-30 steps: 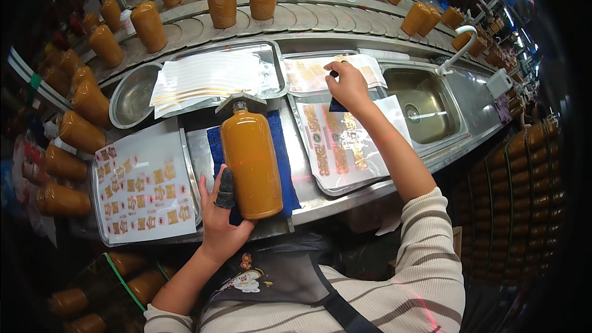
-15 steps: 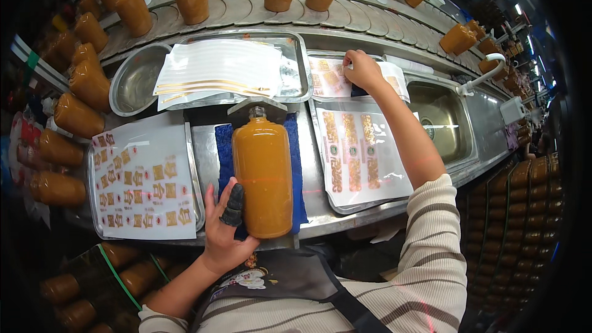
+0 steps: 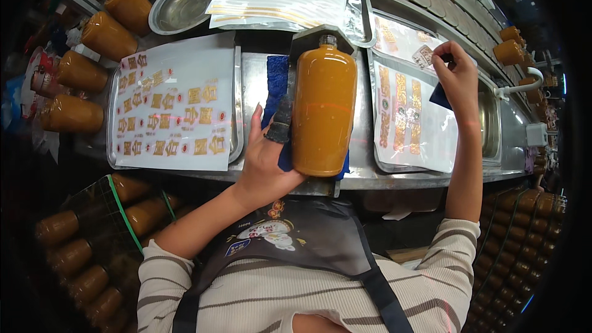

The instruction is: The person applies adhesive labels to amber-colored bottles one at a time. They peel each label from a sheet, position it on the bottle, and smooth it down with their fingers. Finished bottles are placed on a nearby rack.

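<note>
A glossy orange-brown bottle (image 3: 325, 111) lies with its neck against a grey metal rest, over a blue cloth (image 3: 276, 83). My left hand (image 3: 265, 163) grips the bottle's lower left side, thumb near its base. One finger wears a black wrapping (image 3: 281, 120). Off to the right, my right hand (image 3: 457, 77) pinches a small clear decal with brown print (image 3: 423, 55) over the decal sheets. A flat dark blue piece (image 3: 440, 96) is tucked in that same hand; its kind I cannot tell.
Left stands a tray with a sheet of gold decals (image 3: 166, 108); right, a tray with tall gold strips (image 3: 399, 111). Behind are a metal bowl (image 3: 185, 3) and white gold-edged sheets (image 3: 277, 0). A sink (image 3: 490, 126) and tap lie far right. More bottles (image 3: 74, 114) stand around.
My right hand has lifted off the back right sheet, bringing a small decal and the blue piece with it. My left hand remains at the bottle. The view has shifted.
</note>
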The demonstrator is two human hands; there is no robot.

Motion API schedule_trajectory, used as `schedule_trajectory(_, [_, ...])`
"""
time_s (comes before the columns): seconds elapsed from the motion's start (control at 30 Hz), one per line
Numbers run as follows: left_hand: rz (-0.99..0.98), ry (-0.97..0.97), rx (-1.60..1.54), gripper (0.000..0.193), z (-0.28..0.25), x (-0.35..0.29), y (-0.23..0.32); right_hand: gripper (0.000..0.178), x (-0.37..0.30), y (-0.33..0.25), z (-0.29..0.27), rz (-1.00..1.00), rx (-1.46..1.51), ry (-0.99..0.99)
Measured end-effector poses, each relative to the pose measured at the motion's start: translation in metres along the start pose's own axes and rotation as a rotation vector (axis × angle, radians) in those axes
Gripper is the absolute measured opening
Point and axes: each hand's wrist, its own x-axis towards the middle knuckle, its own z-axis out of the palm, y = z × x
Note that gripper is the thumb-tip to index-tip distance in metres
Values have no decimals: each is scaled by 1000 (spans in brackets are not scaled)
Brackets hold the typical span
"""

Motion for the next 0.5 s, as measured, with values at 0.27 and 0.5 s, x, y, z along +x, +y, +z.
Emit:
schedule_trajectory(0.27, [79,121,71,98,-4,6,14,8,-59,-91,-18,38,349,-213])
schedule_trajectory(0.5, [47,108,24,99,1,-1,9,13,-67,-129,-15,72,567,-431])
